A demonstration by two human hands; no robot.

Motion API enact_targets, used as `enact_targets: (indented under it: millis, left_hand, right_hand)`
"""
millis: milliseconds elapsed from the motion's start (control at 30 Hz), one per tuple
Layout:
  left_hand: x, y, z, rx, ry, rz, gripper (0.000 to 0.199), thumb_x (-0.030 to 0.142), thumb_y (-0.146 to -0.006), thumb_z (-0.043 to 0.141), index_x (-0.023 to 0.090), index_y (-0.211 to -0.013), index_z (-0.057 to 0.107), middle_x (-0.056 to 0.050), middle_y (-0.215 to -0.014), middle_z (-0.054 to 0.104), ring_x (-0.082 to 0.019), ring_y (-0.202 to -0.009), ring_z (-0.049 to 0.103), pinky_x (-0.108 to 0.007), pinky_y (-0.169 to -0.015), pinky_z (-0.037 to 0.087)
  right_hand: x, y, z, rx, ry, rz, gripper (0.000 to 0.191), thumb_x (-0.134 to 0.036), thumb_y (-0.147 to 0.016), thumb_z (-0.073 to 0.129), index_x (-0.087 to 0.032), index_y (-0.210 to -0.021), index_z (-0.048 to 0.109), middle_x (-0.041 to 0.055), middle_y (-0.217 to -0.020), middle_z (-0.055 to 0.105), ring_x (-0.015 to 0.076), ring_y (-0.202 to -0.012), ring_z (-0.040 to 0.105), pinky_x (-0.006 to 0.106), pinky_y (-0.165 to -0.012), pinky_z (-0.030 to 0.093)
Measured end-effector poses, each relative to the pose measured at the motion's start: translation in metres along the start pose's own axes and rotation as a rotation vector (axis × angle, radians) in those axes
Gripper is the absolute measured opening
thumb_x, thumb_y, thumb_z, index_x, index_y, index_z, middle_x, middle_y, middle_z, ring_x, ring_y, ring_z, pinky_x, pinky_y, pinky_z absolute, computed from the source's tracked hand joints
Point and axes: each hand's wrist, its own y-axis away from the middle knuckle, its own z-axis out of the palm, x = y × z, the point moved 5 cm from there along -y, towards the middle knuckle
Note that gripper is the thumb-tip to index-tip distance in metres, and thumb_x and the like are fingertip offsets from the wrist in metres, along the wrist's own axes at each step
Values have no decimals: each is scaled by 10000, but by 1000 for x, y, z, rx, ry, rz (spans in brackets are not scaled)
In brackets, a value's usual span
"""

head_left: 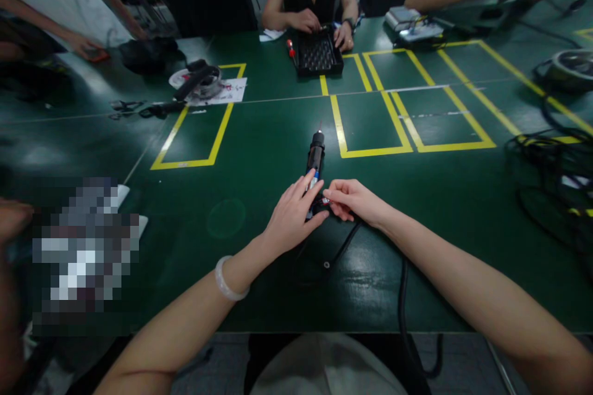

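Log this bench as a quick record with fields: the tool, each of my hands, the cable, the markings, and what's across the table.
Tool: black powered driver, lying with bit pointing away
Left hand: laid over the driver's body, fingers extended
Right hand: fingers curled at its rear; grip unclear
Cable: black, beside right hand
Markings: yellow tape outlines
Across: person's hands at black tray; red-handled tool beside it

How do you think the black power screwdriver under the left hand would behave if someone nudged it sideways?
The screwdriver looks rounded and lies on its side, so it would probably roll. Its smooth, slim body seems rigid and unlikely to bend. The left hand on it may damp any roll.
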Motion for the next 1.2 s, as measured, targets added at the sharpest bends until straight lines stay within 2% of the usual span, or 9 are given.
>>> enact_targets:
  millis: [367, 533, 800, 1200]
  left_hand:
    - [1, 1, -2, -10, 54, -14, 588, 439, -958, 522, 148, -1464, 445, -147, -1624, 246, -306, -1474, 306, -469, -1192, 310]
    - [3, 1, -5, -10, 108, -32, 431, 418, -967, 506, 179, -1323, 550, -126, -1614, 280, -288, -1466, 325, -469, -1184, 316]
    - [1, 3, -14, 32, 277, -49, 255, 368, -993, 454, 184, -1104, 591, -130, -1588, 337, -240, -1460, 353, -413, -1157, 347]
    - [1, 3, -13, 19, 317, -62, 197, 370, -967, 516, 181, -982, 570, -147, -1578, 343, -253, -1462, 344, -430, -1140, 354]
  right_hand:
    - [2, 0, 0, 4, 12, 11, 412, -533, -817, 677, -182, -706, 494, -51, -489, 581, 58, -343, 476, 150, -309, 311]
    - [0, 1, 1, 3, 7, 19, 422, -540, -813, 685, -181, -701, 495, -50, -492, 580, 57, -343, 476, 149, -312, 319]
    - [0, 1, 0, 18, -11, 21, 414, -528, -797, 704, -177, -706, 504, -48, -498, 588, 55, -344, 472, 147, -314, 322]
    - [-2, 3, 3, -27, 37, -16, 377, -506, -822, 694, -169, -774, 532, -46, -507, 596, 66, -382, 510, 150, -348, 373]
